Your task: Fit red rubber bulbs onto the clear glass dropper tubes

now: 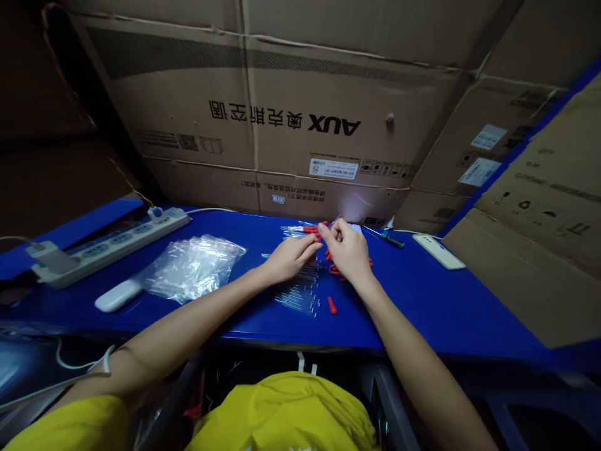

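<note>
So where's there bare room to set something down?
Biggest free patch: the blue table between your right forearm, the white phone and the cardboard flap. A smaller one lies between the plastic bags and clear tubes. Crowded: around your left hand and right hand, among red bulbs.

Blue desk (422, 307), backed by tall cardboard sheeting (291, 75) with AUX lettering (334, 124) upside down. Second cardboard panel (554, 166), blue-edged, angled in at right. Light dim; far left in deep shadow.
</note>
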`<action>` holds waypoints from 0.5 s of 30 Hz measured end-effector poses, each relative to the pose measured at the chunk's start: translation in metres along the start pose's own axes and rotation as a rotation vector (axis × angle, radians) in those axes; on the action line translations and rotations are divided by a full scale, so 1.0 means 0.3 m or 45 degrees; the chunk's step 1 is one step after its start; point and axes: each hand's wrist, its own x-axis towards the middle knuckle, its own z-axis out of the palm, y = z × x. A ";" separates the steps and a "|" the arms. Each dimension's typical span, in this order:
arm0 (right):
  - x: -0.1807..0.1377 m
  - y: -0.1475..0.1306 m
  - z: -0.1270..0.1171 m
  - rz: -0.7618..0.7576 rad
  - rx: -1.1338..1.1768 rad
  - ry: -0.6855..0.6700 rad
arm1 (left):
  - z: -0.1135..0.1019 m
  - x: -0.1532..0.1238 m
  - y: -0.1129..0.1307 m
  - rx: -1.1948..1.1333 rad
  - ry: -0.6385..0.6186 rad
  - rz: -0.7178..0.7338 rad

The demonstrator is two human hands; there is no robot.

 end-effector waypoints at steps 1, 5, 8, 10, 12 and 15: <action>0.007 0.005 0.007 0.033 0.098 -0.020 | -0.001 -0.003 -0.001 0.095 -0.010 0.001; 0.025 0.039 0.054 0.246 0.523 -0.197 | -0.004 -0.011 -0.012 0.295 0.000 0.069; 0.018 0.056 0.082 0.403 0.758 -0.280 | -0.007 -0.015 -0.006 0.215 -0.039 0.123; 0.011 0.064 0.087 0.391 0.800 -0.239 | -0.010 -0.017 0.008 0.112 -0.036 0.119; 0.008 0.070 0.084 0.317 0.758 -0.158 | -0.016 -0.018 0.023 0.017 -0.043 0.113; 0.008 0.074 0.071 0.226 0.647 -0.038 | -0.026 -0.018 0.042 -0.116 -0.143 0.142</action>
